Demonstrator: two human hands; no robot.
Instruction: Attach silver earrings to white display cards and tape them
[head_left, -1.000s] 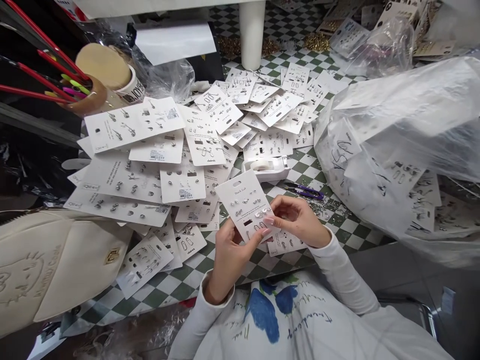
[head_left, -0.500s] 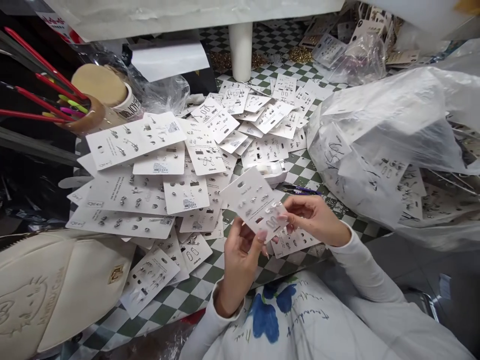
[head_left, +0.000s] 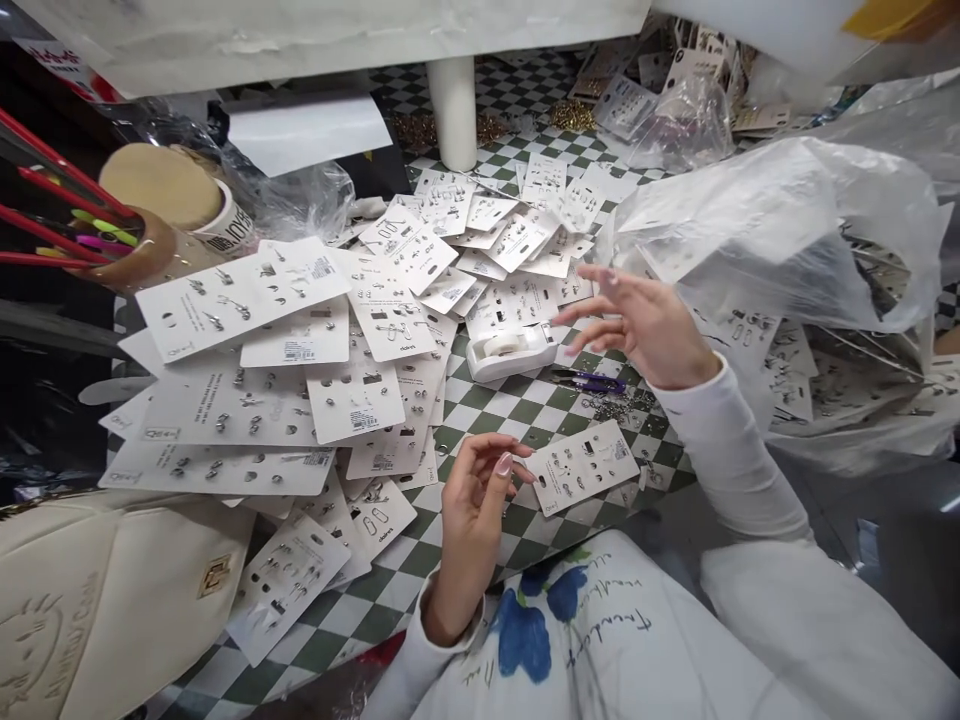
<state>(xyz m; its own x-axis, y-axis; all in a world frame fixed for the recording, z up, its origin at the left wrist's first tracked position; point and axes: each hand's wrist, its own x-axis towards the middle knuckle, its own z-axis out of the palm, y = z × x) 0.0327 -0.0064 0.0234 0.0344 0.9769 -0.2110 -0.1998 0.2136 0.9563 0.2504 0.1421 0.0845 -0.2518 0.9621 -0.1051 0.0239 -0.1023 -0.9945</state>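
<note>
My left hand (head_left: 476, 515) hangs low over the checkered cloth, fingers loosely curled and holding nothing. Nearest to it lies a white earring card (head_left: 581, 465) with small studs, just beyond the fingertips and not touching them. My right hand (head_left: 637, 325) is raised with fingers spread, holding nothing, above a white tape dispenser (head_left: 510, 352) and purple-handled snips (head_left: 589, 381). Behind the hands, a heap of overlapping earring cards (head_left: 240, 300) covers much of the green-and-white checkered cloth (head_left: 495, 405).
A large clear plastic bag (head_left: 780, 240) stuffed with cards bulges at the right. A cream quilted bag (head_left: 112, 600) lies at the lower left. A cup of red-handled tools (head_left: 135, 250) stands at the upper left. A white table leg (head_left: 452, 110) rises at the back.
The card held between both hands is no longer in them. My hands have parted, the right rising up and to the right, the left staying low. The view has shifted slightly.
</note>
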